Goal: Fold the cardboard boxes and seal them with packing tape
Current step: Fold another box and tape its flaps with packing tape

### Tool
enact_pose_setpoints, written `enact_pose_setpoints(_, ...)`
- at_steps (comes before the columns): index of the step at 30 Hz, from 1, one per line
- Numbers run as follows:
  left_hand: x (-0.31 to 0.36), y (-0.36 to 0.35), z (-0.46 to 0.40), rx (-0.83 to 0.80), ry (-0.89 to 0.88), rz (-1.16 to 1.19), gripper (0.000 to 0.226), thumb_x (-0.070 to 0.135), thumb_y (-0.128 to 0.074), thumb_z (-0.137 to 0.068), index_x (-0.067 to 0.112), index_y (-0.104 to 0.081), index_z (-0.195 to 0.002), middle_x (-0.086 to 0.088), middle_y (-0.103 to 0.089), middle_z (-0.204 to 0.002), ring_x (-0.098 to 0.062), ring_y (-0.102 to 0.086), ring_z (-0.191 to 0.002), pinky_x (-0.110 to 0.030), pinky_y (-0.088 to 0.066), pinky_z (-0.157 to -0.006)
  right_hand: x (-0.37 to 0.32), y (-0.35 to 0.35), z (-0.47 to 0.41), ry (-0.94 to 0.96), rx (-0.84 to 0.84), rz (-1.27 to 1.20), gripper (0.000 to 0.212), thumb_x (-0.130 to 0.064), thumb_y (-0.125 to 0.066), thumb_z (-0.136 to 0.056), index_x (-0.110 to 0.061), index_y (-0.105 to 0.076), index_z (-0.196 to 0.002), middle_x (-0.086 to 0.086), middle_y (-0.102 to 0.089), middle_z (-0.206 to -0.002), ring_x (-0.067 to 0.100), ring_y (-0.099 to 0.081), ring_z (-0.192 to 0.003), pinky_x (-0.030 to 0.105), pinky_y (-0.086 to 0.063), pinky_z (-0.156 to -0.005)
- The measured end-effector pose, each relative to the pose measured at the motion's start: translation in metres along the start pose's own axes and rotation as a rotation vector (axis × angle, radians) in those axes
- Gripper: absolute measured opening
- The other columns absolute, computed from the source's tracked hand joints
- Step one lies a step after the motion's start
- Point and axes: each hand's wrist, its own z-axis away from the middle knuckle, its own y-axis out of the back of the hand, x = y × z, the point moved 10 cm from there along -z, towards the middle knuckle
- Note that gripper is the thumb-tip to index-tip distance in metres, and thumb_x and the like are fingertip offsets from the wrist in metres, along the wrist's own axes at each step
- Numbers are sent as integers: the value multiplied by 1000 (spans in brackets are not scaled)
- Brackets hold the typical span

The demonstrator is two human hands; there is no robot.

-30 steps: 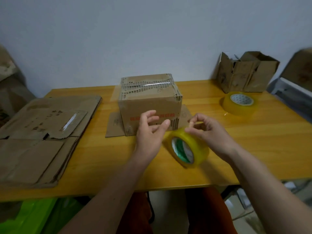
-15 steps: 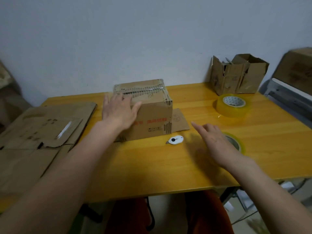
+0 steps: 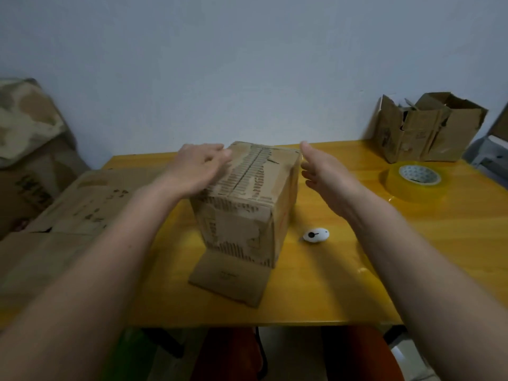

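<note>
Two hands at centre box (image 3: pixel 247 199) | left hand (image 3: pixel 196 167) flat on top, grip open | right hand (image 3: pixel 327 174) at 3 o'clock, grip open, apart | cutter (image 3: pixel 316 235) at 4 o'clock on tabletop (image 3: pixel 343 284)

A single wide-angle camera, worn on the person's head, looks forward and steeply down from above the near edge of a yellow table (image 3: pixel 343 292). Both forearms enter from the bottom corners and reach away from the lens, so the left hand (image 3: pixel 196 167) and right hand (image 3: pixel 327 177) sit near the middle of the view, close to the camera. Between the hands stands a cardboard box (image 3: pixel 247 213). Beyond the hands a plain wall (image 3: pixel 247 64) fills the upper half. Straight lines bow toward the edges. No second view is given, so nothing is shared.
</note>
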Motion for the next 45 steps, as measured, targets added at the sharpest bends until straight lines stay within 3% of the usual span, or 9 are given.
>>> enact_pose_setpoints(4,-29,-37,15,-143,94,347,45,53,-26,-101,39,-55,-133,26,-30,-149,-7,-30,-134,-34,-25,-107,-12,-37,3,25,-26,-51,33,-50,-43,-96,-24,-63,-96,-15,-69,-97,1,-64,-94,19,-48,-82)
enact_pose_setpoints(7,-28,-46,23,-87,99,547,38,56,-31,-99,42,-61,-117,43,-39,-125,-3,-36,-123,-29,-32,-101,-5,-45,5,10,119,-67,53,-55,-37,-96,-16,-54,-129,3,-58,-130,18,-55,-120,39,-45,-101)
enact_pose_setpoints(11,-37,-55,35,-77,103,698,45,61,-30,-97,43,-63,-122,27,-27,-152,-3,-25,-141,-40,-21,-118,6,-34,11,95,178,-178,47,-57,-25,-98,-30,-59,-115,-20,-70,-91,-3,-66,-87,18,-54,-73)
enact_pose_setpoints(14,-39,-57,43,-69,94,793,43,58,-31,-98,44,-67,-117,27,-30,-152,-6,-27,-141,-47,-26,-116,13,-35,16,176,172,-18,59,-56,-19,-99,-24,-58,-128,-4,-55,-132,8,-49,-124,35,-39,-106)
enact_pose_setpoints(17,-36,-56,50,-31,46,759,46,59,-29,-93,45,-67,-115,29,-41,-144,-5,-37,-135,-47,-33,-111,13,-36,18,321,112,215,50,-51,-25,-98,-27,-56,-130,-3,-22,-157,8,-21,-142,22,-24,-112)
enact_pose_setpoints(22,-35,-52,56,13,-46,681,47,46,-22,-102,39,-66,-118,23,-47,-139,-3,-43,-131,-48,-36,-109,13,-36,18,477,-64,546,46,-62,-44,-82,-44,-50,-124,-11,-23,-155,9,-7,-146,36,-12,-117)
enact_pose_setpoints(31,-30,-60,63,35,-21,838,58,61,-20,-95,34,-64,-121,14,-51,-137,-3,-44,-131,-43,-35,-112,1,-37,23,474,-193,866,80,-64,-67,-64,-31,-47,-135,-8,-31,-151,15,-13,-145,39,-18,-116)
enact_pose_setpoints(35,-17,-73,66,-16,-23,969,74,72,-20,-87,26,-52,-135,3,-54,-137,-11,-50,-128,-45,-38,-110,-28,-63,25,555,64,1297,94,-94,-26,-62,-18,-53,-110,4,-54,-117,23,-46,-112,37,-34,-98)
enact_pose_setpoints(45,-19,-66,74,-12,-106,970,79,68,-10,-85,22,-41,-142,9,-50,-139,4,-43,-129,-11,-35,-102,-18,-87,21,373,11,1495,119,-98,-6,-54,-17,-44,-131,10,-45,-138,29,-38,-130,53,-23,-112)
